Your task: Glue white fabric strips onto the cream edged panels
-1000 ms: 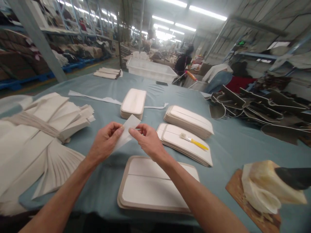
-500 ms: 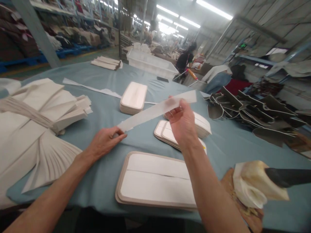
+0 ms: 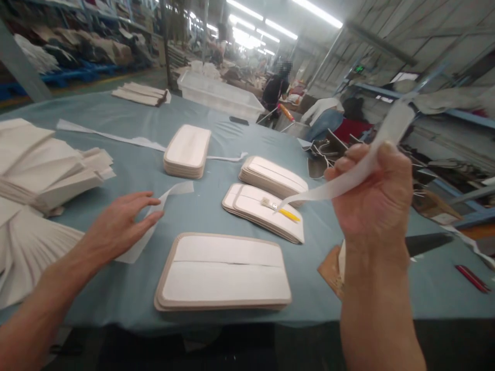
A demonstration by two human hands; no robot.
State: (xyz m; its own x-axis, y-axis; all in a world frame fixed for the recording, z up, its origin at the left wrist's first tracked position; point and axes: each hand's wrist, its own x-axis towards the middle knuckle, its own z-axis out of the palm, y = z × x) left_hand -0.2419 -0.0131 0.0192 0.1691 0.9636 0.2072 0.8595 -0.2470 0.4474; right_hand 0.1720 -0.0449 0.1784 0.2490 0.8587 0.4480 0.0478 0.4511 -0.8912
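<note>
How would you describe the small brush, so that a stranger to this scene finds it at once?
On the blue-grey table four stacks of pale rounded panels lie. The brush rests on top of the stack right of centre, just beyond the nearest, largest stack. Its yellow handle is the only bright colour among these pale panels.

Yellow brush (image 3: pixel 281 209) on panel stack (image 3: pixel 266 212), clear bin (image 3: pixel 220 95) at table's (image 3: pixel 193 123) far edge

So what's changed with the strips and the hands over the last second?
The strip held between both hands has been peeled in two. The right hand has lifted up and to the right, gripping a long strip that trails down toward the brush. The left hand has dropped to the table, open, resting on the other strip. The panel stacks stayed put.
</note>
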